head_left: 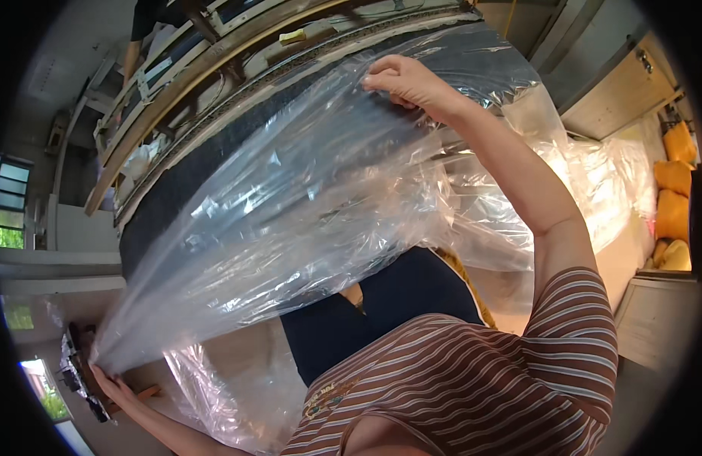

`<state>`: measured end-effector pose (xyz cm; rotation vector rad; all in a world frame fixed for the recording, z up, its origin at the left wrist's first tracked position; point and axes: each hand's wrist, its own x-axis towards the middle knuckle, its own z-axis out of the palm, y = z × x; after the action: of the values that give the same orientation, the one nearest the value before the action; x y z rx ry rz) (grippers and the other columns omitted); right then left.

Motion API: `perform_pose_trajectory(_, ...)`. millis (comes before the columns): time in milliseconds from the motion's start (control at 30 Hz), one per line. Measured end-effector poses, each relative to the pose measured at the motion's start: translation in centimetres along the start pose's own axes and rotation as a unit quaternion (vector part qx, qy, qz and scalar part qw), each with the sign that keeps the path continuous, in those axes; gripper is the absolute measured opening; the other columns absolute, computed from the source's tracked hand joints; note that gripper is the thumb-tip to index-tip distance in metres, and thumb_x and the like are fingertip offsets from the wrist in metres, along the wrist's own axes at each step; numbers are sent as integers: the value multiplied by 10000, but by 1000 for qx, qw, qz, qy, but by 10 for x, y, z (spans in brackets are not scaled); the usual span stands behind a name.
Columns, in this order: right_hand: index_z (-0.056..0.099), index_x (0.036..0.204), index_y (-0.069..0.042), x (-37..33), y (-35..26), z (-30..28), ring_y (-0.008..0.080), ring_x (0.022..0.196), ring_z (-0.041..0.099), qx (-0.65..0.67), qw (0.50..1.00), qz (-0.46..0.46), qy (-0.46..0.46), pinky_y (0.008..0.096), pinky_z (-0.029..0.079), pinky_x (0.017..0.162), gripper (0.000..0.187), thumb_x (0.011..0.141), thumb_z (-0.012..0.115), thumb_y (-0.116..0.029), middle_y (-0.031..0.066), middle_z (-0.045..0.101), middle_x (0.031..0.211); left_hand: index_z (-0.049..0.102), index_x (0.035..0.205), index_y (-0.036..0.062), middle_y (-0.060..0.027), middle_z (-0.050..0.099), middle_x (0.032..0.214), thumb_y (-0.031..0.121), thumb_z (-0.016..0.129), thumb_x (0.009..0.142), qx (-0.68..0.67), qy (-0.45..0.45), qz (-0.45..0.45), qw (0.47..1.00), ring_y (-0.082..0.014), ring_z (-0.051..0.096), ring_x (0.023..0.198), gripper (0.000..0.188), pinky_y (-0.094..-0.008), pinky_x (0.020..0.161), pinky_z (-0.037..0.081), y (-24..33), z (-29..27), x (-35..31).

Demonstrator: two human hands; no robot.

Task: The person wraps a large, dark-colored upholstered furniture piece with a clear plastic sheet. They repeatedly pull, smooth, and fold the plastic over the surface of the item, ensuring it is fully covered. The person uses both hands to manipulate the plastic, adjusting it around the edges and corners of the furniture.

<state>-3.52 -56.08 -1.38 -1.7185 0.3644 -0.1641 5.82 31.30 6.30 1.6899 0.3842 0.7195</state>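
A wide sheet of clear plastic film [313, 205] stretches across the view in front of my body, wrinkled and shiny. At the far side, my right hand [408, 85] is closed in a pinch on the film, its arm reaching up and forward. Out at the lower left, my left hand [115, 386] grips the corner where the film gathers to a narrow point; its fingertips are partly hidden. Beneath the film lies a dark flat surface [157, 205], seen through it and along its left end.
A machine frame with long wooden rails [206, 64] runs along the far side. More crumpled film [602, 178] hangs down to the right, and another piece [206, 387] lies low on the left. Orange bundles [674, 205] are stacked at the right beside a wooden panel [624, 87].
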Motion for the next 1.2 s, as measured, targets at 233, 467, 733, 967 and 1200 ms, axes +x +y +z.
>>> perform_pose_trajectory(233, 630, 948, -18, -30, 16, 20, 98, 673, 522, -82, 976, -192, 55, 261, 436, 639, 211, 829, 635, -193, 14, 595, 734, 667, 874, 48, -14, 643, 850, 181, 664, 811, 245, -123, 42, 961, -154, 554, 729, 147, -330, 625, 450, -41, -127, -32)
perform_pose_trajectory(467, 595, 1023, -2, -63, 17, 12, 104, 620, 501, -69, 969, -230, 62, 256, 431, 627, 228, 823, 572, -109, 18, 539, 668, 617, 1038, -12, -124, 617, 1060, 174, 569, 922, 459, -303, 235, 801, -234, 604, 931, 225, -333, 840, 456, 66, 168, -148)
perform_pose_trajectory(733, 512, 1158, -13, -94, 4, 3, 81, 622, 463, -39, 982, -187, -5, 245, 410, 618, 338, 830, 556, -83, 3, 510, 656, 665, 1035, 49, -106, 621, 1010, 85, 706, 787, 19, -556, 484, 675, -248, 602, 941, 253, -317, 811, 470, 151, 453, -436)
perform_pose_trajectory(967, 442, 1306, 4, -100, -1, -19, 45, 593, 443, 237, 961, -7, -141, 190, 356, 541, 477, 859, 560, -116, -16, 483, 677, 714, 960, 61, -69, 664, 897, 37, 706, 773, -100, -595, 354, 715, -167, 624, 826, 189, -277, 735, 494, 126, 508, -492)
perform_pose_trajectory(1200, 527, 1270, -55, -81, 2, -49, 40, 729, 524, 59, 983, -82, -151, 188, 411, 645, 398, 917, 548, -238, -22, 595, 846, 693, 981, 4, -33, 662, 916, 55, 652, 864, -190, -643, -82, 737, -81, 594, 826, 135, -213, 757, 478, 113, 512, -501)
